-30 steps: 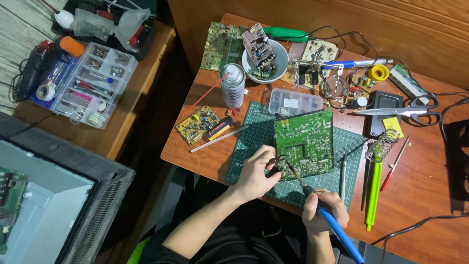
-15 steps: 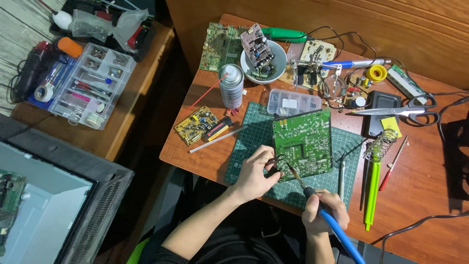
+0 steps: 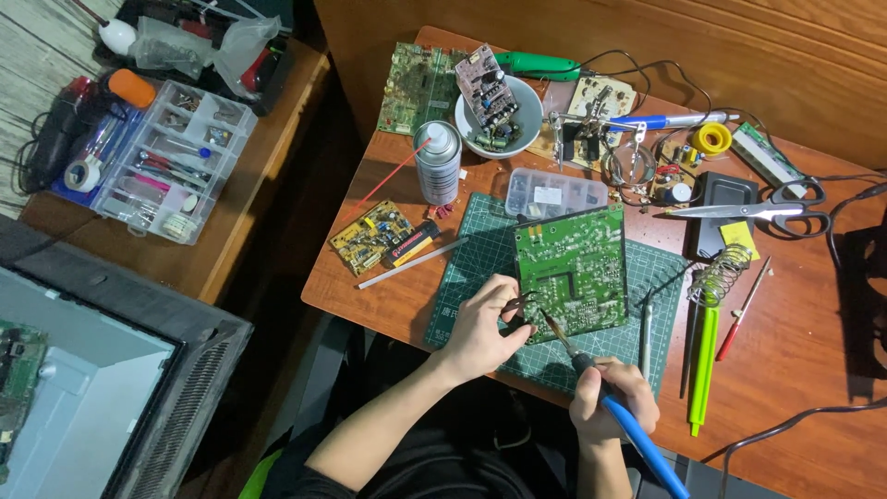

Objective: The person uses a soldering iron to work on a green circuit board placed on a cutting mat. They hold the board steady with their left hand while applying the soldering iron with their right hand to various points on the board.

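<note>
A green circuit board (image 3: 573,268) lies solder side up on a green cutting mat (image 3: 480,249). My left hand (image 3: 485,328) pinches thin dark tweezers (image 3: 519,303) at the board's near left edge. My right hand (image 3: 612,402) grips a blue-handled soldering iron (image 3: 637,444), whose tip (image 3: 547,321) touches the board's near edge right beside the tweezers.
A spray can (image 3: 438,163), a small yellow board (image 3: 372,237), a clear parts box (image 3: 554,194) and a white bowl of boards (image 3: 499,102) stand behind the mat. A coiled iron stand (image 3: 719,274), green tool (image 3: 702,365) and scissors (image 3: 767,208) lie right. An organizer tray (image 3: 176,157) sits on the left table.
Both hands stay at the board's near edge with the tweezers and iron tip. No clear movement shows.
</note>
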